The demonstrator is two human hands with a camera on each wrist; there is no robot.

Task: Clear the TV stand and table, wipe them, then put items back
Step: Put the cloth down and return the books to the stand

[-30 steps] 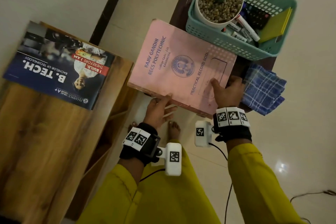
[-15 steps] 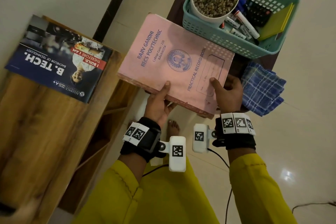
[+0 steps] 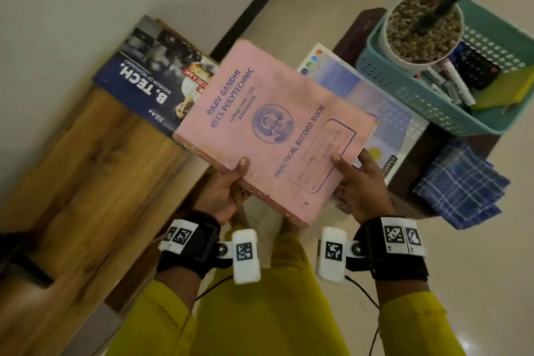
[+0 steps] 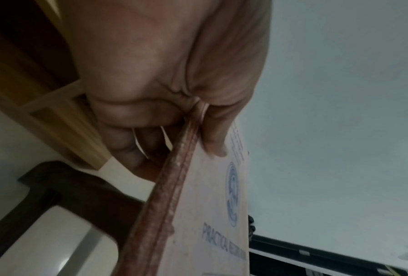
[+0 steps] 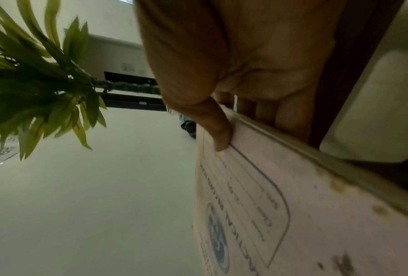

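I hold a pink practical record book point(image 3: 268, 130) in the air between the wooden TV stand point(image 3: 86, 182) and the dark small table point(image 3: 427, 182). My left hand point(image 3: 228, 191) grips its near edge, thumb on the cover, fingers underneath point(image 4: 136, 149). My right hand point(image 3: 361, 185) grips the near right corner the same way, its thumb point(image 5: 217, 130) pressing the cover. A blue magazine point(image 3: 150, 87) lies on the stand's far end, partly under the pink book. Another book with a pale blue cover point(image 3: 372, 101) lies on the small table.
A teal basket point(image 3: 433, 107) on the table holds a white pot point(image 3: 404, 58) with a plant, markers, a dark remote-like thing and a yellow pad. A blue checked cloth point(image 3: 459, 188) lies on the table's near right corner. Pale floor tiles surround the furniture.
Both hands have lifted the pink book off the small table and carried it left toward the wooden stand. The pale blue book beneath it has come into sight.
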